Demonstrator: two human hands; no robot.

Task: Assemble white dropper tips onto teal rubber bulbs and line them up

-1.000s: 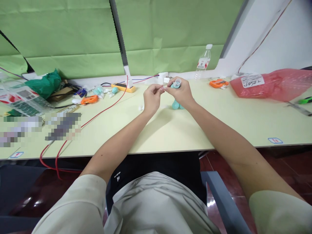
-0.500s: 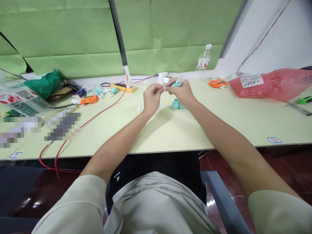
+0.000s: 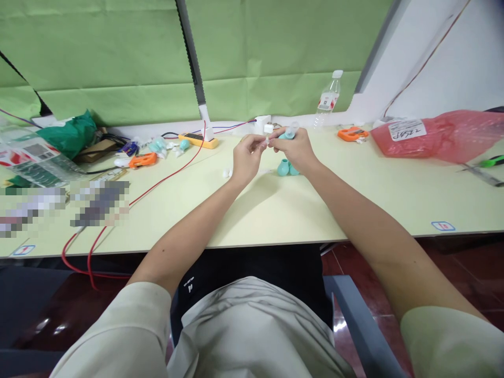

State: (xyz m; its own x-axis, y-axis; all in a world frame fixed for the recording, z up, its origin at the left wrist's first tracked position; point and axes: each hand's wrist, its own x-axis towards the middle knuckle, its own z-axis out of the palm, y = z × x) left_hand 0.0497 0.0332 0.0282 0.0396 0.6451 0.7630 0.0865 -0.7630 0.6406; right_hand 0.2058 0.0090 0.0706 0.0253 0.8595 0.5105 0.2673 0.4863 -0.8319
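My left hand (image 3: 246,156) is closed in a pinch on a small white piece (image 3: 267,141) between the two hands. From the other side, the fingertips of my right hand (image 3: 296,148) meet the same piece. Tucked in the right hand is a teal item with a clear, cap-like end (image 3: 290,131), its kind partly hidden by the fingers. Under the right hand, teal rounded pieces (image 3: 283,167) stand on the table. Small white pieces (image 3: 227,172) lie beside the left wrist.
A clear plastic bottle (image 3: 327,100) stands at the back. Right of it lie an orange cutter (image 3: 353,134) and a red plastic bag (image 3: 433,139). A yellow multimeter-like device (image 3: 199,140), a red cable (image 3: 165,179), another orange cutter (image 3: 143,160) and a green bag (image 3: 73,135) occupy the left.
Both hands stay nearly in place, fingertips still together at the small white piece. The left hand has shifted very slightly to the right.
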